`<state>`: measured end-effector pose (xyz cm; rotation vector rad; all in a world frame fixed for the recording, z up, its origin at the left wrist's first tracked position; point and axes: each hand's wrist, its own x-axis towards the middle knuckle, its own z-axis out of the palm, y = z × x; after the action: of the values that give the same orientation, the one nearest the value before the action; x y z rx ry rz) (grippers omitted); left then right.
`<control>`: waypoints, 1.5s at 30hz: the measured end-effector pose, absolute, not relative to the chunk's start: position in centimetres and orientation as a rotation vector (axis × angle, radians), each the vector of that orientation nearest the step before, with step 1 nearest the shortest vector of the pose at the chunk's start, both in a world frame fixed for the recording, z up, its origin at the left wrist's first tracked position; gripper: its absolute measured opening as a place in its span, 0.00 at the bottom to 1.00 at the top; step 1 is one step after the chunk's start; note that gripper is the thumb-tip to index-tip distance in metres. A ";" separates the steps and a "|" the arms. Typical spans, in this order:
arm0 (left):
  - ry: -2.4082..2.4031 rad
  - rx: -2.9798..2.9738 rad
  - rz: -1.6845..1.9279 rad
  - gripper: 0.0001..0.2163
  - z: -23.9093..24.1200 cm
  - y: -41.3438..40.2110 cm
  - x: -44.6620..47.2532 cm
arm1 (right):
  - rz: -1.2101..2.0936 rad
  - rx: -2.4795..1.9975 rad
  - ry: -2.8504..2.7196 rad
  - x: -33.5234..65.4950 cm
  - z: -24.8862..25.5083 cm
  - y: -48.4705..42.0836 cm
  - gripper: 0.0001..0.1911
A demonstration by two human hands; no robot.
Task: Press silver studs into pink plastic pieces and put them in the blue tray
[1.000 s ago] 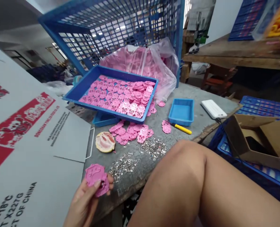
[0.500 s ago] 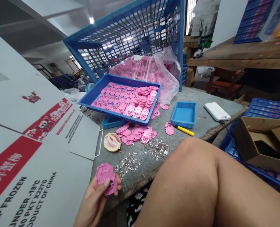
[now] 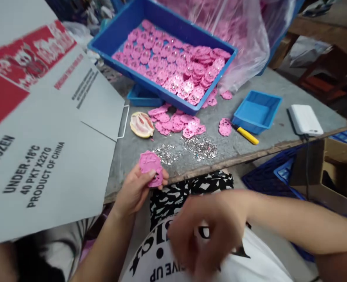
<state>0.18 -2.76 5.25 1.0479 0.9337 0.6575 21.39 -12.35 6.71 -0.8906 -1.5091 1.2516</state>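
Note:
My left hand [image 3: 136, 190] pinches a flat pink scalloped piece [image 3: 150, 166] between thumb and fingers, just off the table's front edge. My right hand [image 3: 208, 231] hangs in front of my white shirt, smeared by motion; its fingers curl downward and what they hold, if anything, is not clear. Two heaps of tiny silvery bits [image 3: 201, 148] lie on the table beyond my hands. Behind them is a loose pile of similar pink pieces [image 3: 177, 121]. A deep blue tray [image 3: 173, 100] holds rows and stacks of pink pieces, some with shiny bits on them.
A cut citrus fruit [image 3: 142, 124] lies beside a big white carton [image 3: 82, 156] on the left. To the right are a small blue tray [image 3: 257, 111], a yellow-handled tool [image 3: 247, 135] and a white power bank [image 3: 305, 119] with a cable. A clear bag [image 3: 243, 51] stands behind.
The view has tipped downward. My left hand still holds the pink piece. A bare bent limb that filled the lower right is gone, and my right hand now shows before my shirt.

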 end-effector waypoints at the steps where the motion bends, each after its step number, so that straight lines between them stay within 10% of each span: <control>1: 0.926 1.028 0.658 0.16 4.8 -2.9 0.6 | 1.301 -0.885 -1.526 22.5 6.1 -11.8 0.23; 8: 0.861 0.926 0.715 0.17 2.9 -2.8 2.9 | 0.361 -1.919 -1.464 30.4 -1.6 -8.2 0.05; 19: 0.863 0.906 0.727 0.18 2.1 -2.6 3.6 | -0.040 -2.121 -1.999 28.2 -3.8 -4.4 0.13; 28: 0.913 0.964 0.693 0.16 2.2 -1.0 4.4 | 0.334 -1.906 -1.476 29.1 -3.4 -4.0 0.03; 45: 0.848 0.799 0.655 0.14 0.4 -3.2 7.9 | 1.151 -1.346 -0.707 27.8 -2.0 -4.3 0.17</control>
<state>7.87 -3.22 0.39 0.7988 0.8484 0.6552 27.78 -4.30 -2.04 -1.3458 -0.7068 1.1510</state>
